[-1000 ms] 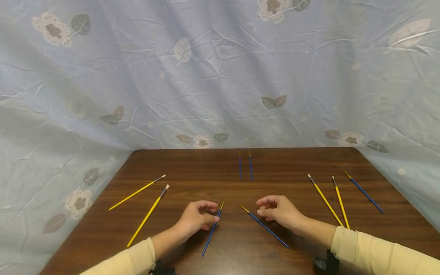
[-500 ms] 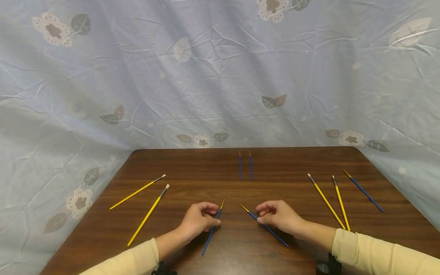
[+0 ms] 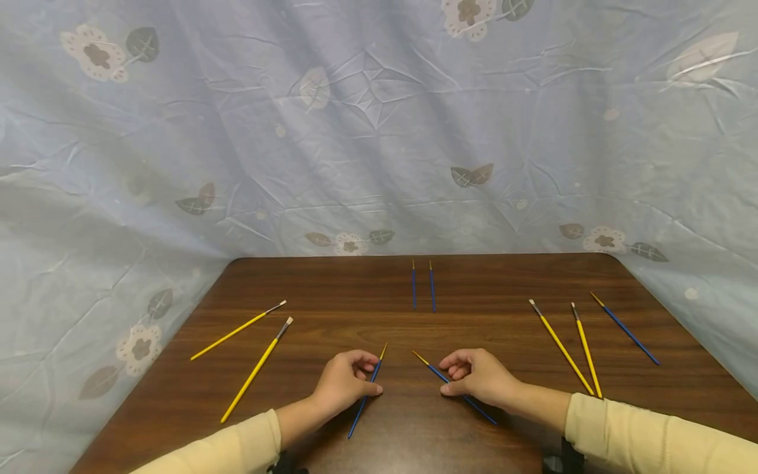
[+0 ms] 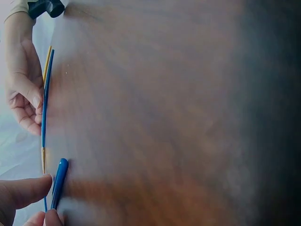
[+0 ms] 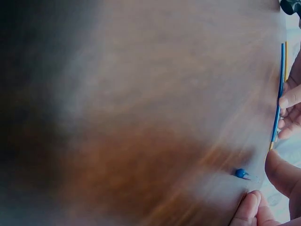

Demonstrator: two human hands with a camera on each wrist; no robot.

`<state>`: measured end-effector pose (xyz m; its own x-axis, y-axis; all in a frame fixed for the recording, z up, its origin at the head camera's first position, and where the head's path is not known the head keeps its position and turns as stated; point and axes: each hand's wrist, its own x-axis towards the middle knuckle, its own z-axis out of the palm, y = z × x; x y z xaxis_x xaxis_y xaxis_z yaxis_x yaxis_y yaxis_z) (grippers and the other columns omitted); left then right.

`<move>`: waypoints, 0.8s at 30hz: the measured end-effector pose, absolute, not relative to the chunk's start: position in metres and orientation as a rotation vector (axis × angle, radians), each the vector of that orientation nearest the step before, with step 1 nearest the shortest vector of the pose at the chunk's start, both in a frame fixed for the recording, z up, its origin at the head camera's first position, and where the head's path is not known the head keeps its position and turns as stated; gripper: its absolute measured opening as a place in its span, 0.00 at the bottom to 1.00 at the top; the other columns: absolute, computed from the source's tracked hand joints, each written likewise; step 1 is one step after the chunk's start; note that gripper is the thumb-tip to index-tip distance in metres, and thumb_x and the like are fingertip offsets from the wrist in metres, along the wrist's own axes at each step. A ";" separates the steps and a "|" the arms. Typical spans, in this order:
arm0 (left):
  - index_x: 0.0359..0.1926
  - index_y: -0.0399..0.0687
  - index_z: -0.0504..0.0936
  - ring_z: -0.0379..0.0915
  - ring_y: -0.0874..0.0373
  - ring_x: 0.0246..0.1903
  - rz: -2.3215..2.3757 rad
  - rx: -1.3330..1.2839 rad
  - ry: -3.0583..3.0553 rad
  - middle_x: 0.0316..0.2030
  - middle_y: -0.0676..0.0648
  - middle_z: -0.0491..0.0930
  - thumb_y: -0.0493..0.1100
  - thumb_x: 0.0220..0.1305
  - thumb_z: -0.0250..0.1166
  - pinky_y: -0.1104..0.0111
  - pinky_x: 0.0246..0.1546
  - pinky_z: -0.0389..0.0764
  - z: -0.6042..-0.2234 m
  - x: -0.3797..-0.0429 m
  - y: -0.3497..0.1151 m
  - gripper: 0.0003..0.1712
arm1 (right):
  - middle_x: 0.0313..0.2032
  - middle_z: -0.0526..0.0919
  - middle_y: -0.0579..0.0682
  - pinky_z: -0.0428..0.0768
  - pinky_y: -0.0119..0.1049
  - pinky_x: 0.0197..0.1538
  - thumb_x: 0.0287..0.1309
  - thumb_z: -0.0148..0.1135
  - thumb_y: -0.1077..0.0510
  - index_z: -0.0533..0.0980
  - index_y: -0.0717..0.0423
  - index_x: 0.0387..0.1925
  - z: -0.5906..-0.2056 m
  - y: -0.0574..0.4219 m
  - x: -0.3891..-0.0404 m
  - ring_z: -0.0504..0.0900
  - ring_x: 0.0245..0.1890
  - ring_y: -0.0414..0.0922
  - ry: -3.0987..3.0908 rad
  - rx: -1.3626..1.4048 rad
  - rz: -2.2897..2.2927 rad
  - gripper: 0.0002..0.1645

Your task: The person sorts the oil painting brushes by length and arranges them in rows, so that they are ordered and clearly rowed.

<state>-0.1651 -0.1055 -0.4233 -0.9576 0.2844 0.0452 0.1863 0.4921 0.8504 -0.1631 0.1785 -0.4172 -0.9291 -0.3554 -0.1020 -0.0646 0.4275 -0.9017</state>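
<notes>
Two thin blue paintbrushes with golden tips lie on the brown table in front of me. My left hand (image 3: 346,382) is at the left blue paintbrush (image 3: 358,415), its thumb across the handle and its fingers on the far side. Over the right blue paintbrush (image 3: 435,370) my right hand (image 3: 482,378) is held the same way. Thumb and fingers stand apart on both hands. In the left wrist view, the left brush's blue handle end (image 4: 60,176) shows beside the thumb. The right brush's end (image 5: 240,173) appears small in the right wrist view, near the fingertips.
Two yellow paintbrushes, one thinner (image 3: 237,332) and one thicker (image 3: 254,372), lie at left. At right are two more yellow brushes (image 3: 559,343) and a blue one (image 3: 630,334). Another blue pair (image 3: 433,289) lies near the back edge. A floral cloth (image 3: 379,151) hangs behind the table (image 3: 331,283).
Both thumbs have moved nearer to me and away from the other fingers, widening the gap on each hand. The two blue brushes by the hands lie as before.
</notes>
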 end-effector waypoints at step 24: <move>0.45 0.34 0.83 0.73 0.64 0.26 1.351 0.613 2.786 0.33 0.49 0.82 0.33 0.46 0.77 0.74 0.28 0.79 -0.426 -0.167 -0.106 0.22 | 0.29 0.77 0.50 0.79 0.29 0.32 0.41 0.78 0.66 0.81 0.64 0.38 -0.418 0.176 -0.165 0.75 0.29 0.45 2.516 -0.424 -1.457 0.19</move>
<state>-0.1668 -0.1061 -0.4255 -0.9245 0.3365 0.1791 0.3490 0.5580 0.7529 -0.1654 0.1764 -0.4175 -0.9380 -0.3451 -0.0314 -0.1446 0.4722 -0.8696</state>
